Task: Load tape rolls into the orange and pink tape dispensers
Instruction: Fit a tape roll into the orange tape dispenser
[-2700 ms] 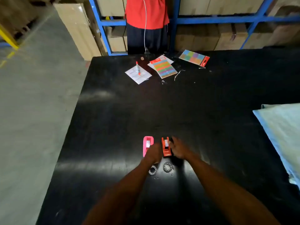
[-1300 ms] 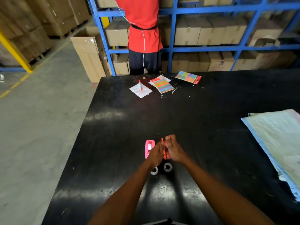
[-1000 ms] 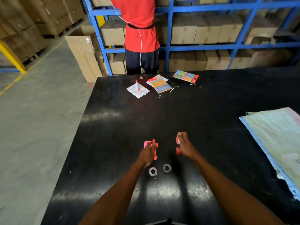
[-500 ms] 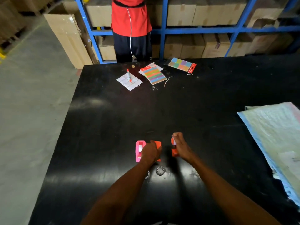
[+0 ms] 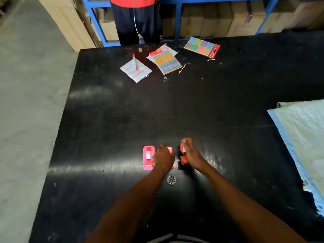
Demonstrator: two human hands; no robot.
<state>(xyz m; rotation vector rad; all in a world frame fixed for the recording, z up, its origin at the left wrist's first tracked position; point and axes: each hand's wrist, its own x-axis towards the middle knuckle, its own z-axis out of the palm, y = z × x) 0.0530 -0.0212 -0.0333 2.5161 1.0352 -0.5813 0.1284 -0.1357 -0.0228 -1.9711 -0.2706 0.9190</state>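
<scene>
The pink tape dispenser [image 5: 148, 157] lies on the black table [image 5: 175, 106], a white piece showing inside it. The orange dispenser is split in two. My left hand [image 5: 163, 159] is closed over one orange half [image 5: 169, 150], low on the table right beside the pink dispenser. My right hand [image 5: 192, 155] grips the other orange half [image 5: 183, 159], which has a white part at its top. One clear tape roll [image 5: 171, 179] lies flat just behind my left hand. A second roll is hidden under my left forearm.
At the table's far edge lie a white sheet with a red pen [image 5: 135, 62] and two packs of coloured stickers [image 5: 166, 62] [image 5: 201, 46]. A light blue cloth [image 5: 301, 137] covers the right side. A person in red [image 5: 138, 20] stands beyond, before blue shelving with cartons.
The orange dispenser came apart into two halves, one in each hand. My left hand then lowered its half beside the pink dispenser, covering one roll. Since half a second ago, almost nothing moved.
</scene>
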